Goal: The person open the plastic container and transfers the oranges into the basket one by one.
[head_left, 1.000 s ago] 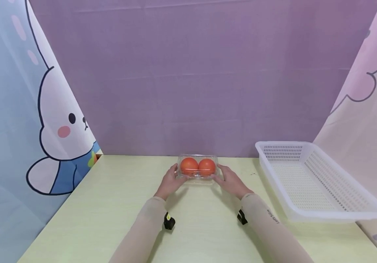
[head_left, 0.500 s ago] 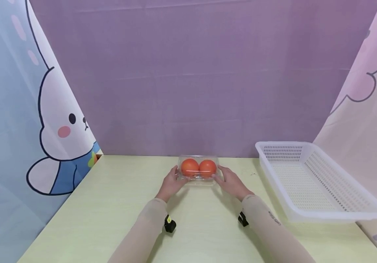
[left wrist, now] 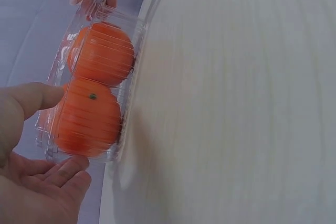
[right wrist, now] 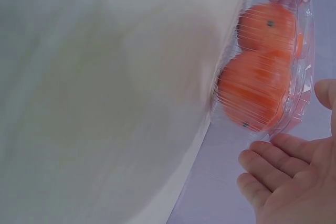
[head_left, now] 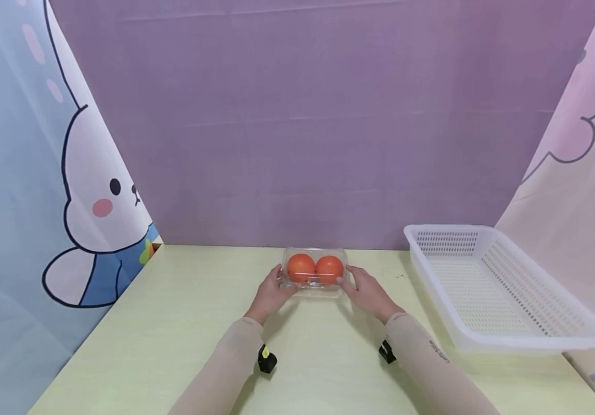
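A clear plastic clamshell box (head_left: 315, 289) holds two oranges (head_left: 301, 268) side by side, near the far edge of the table. At its left end, my left hand (head_left: 270, 293) grips the corner, thumb toward the front and fingers against the end wall. My right hand (head_left: 371, 294) holds the opposite end in the same way. In the left wrist view the left thumb lies along the box's rim, with the fingers beneath its end. In the right wrist view the right hand's fingers (right wrist: 275, 169) are nearly straight and touch the box's end.
On the right side of the table (head_left: 183, 340) stands a white perforated plastic basket (head_left: 450, 300). A purple cloth (head_left: 297, 127) hangs behind the table, and printed cloths hang on both sides. Black wrist cameras (head_left: 266, 359) sit under the sleeves.
The box with the oranges has moved slightly toward me and a little to the right, both hands staying on its ends. The basket keeps its place.
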Demonstrator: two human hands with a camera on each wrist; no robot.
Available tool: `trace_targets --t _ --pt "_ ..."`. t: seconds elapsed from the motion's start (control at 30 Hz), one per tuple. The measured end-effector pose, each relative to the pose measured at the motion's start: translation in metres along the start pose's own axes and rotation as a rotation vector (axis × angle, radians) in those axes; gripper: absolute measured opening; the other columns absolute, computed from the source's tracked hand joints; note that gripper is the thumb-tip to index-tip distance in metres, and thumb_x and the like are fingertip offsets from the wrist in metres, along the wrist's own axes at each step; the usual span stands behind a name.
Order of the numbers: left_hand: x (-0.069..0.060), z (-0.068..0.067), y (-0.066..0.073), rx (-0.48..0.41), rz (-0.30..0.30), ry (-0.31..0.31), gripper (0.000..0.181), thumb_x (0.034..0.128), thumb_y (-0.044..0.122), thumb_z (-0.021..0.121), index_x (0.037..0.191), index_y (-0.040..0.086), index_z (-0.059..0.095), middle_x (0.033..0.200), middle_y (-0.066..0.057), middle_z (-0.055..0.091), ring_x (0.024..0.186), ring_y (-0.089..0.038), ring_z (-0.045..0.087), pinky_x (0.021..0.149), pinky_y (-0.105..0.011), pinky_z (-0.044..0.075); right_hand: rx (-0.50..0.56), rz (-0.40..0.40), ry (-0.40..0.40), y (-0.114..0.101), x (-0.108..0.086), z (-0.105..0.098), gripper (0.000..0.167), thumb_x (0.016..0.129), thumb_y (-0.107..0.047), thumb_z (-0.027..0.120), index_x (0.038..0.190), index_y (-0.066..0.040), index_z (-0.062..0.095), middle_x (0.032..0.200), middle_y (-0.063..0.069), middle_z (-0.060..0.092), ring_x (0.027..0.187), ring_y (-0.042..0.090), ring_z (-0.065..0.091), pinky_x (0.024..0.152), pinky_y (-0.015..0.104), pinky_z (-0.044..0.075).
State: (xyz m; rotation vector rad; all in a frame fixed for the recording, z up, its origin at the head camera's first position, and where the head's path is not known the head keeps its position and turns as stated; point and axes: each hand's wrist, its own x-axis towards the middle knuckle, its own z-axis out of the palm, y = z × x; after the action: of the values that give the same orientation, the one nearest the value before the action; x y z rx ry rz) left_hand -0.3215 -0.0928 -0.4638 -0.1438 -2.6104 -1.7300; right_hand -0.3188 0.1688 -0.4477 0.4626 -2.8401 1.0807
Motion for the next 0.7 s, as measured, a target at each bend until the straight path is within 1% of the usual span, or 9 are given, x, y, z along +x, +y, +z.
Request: trace_targets --t 0.23,0.5,0.57,0.7 --pt "-0.005 -0.0004 0.0028 0.012 -0.018 -0.008 0.086 0.0935 0.028 0.072 0.156 -0.003 0.022 0.152 -0.023 0.04 0.138 -0.04 0.04 0.111 -0.051 0.037 -0.003 0.004 0.004 -0.0012 -0.0046 -0.001 0.066 0.104 -0.043 0.051 0.15 0.003 0.04 0.15 0.025 0.042 0.138 0.043 0.038 0.113 0.057 0.031" --pt "-0.0072 0.0008 0.0044 0.027 -0.018 -0.001 0.085 0.0928 0.027 0.073 0.155 -0.004 0.024 0.151 -0.023 0.041 0.137 -0.04 0.042 0.111 -0.051 0.037 -0.006 0.0 0.004 -0.0013 -0.0069 -0.0046 0.063 0.104 -0.04 0.053 0.148 0.004 0.042 0.148 0.025 0.045 0.138 0.042 0.039 0.113 0.056 0.032" --pt "-0.0071 0.0009 0.0042 0.028 -0.02 -0.002 0.085 0.0928 0.028 0.073 0.156 -0.003 0.024 0.151 -0.023 0.041 0.137 -0.039 0.042 0.111 -0.051 0.037 -0.001 0.0 0.015 -0.0001 -0.0058 -0.0052 0.062 0.104 -0.04 0.053 0.147 0.005 0.044 0.144 0.025 0.048 0.133 0.042 0.045 0.11 0.056 0.036" --pt "-0.0059 0.0011 0.0033 0.024 -0.016 -0.001 0.085 0.093 0.027 0.073 0.155 -0.004 0.024 0.15 -0.023 0.042 0.137 -0.039 0.042 0.111 -0.05 0.037 0.015 0.032 0.034 0.0031 -0.0015 -0.0056 0.062 0.105 -0.041 0.051 0.145 0.006 0.045 0.133 0.024 0.057 0.119 0.038 0.057 0.101 0.053 0.046"
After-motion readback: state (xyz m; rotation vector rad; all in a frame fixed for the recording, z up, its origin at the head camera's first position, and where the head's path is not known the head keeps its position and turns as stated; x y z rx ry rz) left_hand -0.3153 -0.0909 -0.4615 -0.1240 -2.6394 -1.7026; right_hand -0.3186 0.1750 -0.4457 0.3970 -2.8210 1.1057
